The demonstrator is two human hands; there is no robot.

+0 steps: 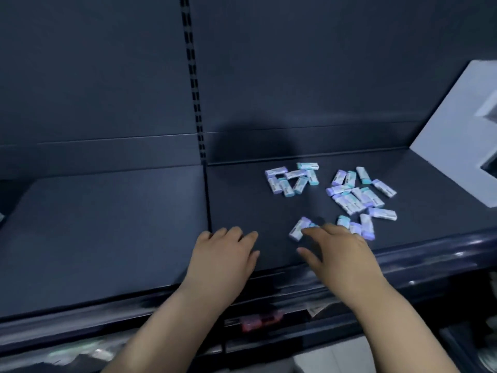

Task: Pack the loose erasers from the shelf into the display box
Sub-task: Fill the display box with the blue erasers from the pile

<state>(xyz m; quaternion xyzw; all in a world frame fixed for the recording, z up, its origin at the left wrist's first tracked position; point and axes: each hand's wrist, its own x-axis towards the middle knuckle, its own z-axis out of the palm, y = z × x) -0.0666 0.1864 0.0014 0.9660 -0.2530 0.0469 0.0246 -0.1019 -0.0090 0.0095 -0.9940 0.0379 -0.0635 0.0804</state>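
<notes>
Several small erasers in white sleeves with teal or purple ends lie scattered on the dark shelf (107,224). One cluster (291,179) lies at the back, a larger one (357,196) to its right. My right hand (338,251) reaches over the front of the shelf, its fingertips touching a near eraser (297,229); the fingers are spread and nothing is gripped. My left hand (226,251) rests palm down on the shelf with relaxed fingers, holding nothing. The white display box (457,135) stands at the far right, partly cut off by the frame edge.
A slotted upright (195,84) runs up the dark back panel and a seam divides the shelf into left and right sections. The shelf's rounded front rail (269,300) runs below my wrists, with blurred goods on a lower shelf beneath.
</notes>
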